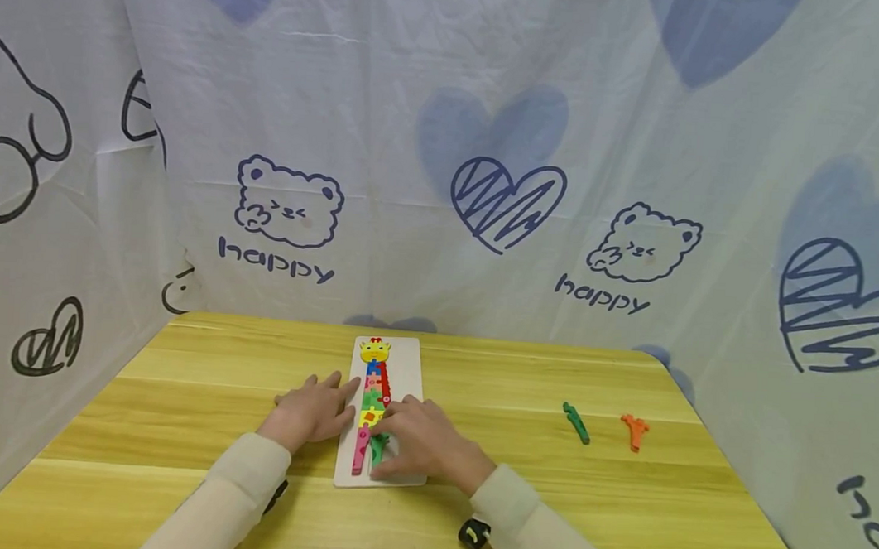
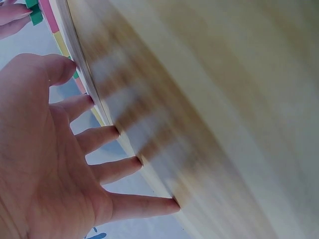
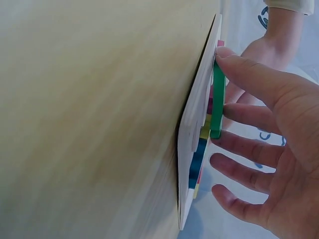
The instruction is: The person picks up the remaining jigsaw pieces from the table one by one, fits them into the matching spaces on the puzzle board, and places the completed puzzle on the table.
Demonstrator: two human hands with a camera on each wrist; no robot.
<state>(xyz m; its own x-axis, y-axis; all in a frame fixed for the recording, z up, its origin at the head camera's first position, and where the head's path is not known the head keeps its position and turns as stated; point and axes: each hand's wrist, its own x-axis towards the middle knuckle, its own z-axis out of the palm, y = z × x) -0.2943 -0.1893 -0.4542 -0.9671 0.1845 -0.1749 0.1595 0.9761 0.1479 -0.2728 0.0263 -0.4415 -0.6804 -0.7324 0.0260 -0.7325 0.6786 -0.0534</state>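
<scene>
A white puzzle board (image 1: 408, 360) lies lengthwise on the table, bearing a giraffe made of coloured pieces. Its yellow head (image 1: 375, 353) is at the far end, with a red mane piece (image 1: 384, 378) down the right side and a pink leg piece (image 1: 360, 451) at the near left. My right hand (image 1: 431, 444) pinches a green leg piece (image 3: 218, 99) between thumb and fingers, over the near end of the board. In the right wrist view that piece sits slightly above the board surface. Fingers spread, my left hand (image 1: 309, 413) rests its fingertips along the board's left edge.
Toward the right of the wooden table (image 1: 493, 393) lie another green piece (image 1: 576, 423) and an orange piece (image 1: 634, 432), apart from each other. A white printed cloth (image 1: 396, 247) hangs behind the table's far edge and along the sides.
</scene>
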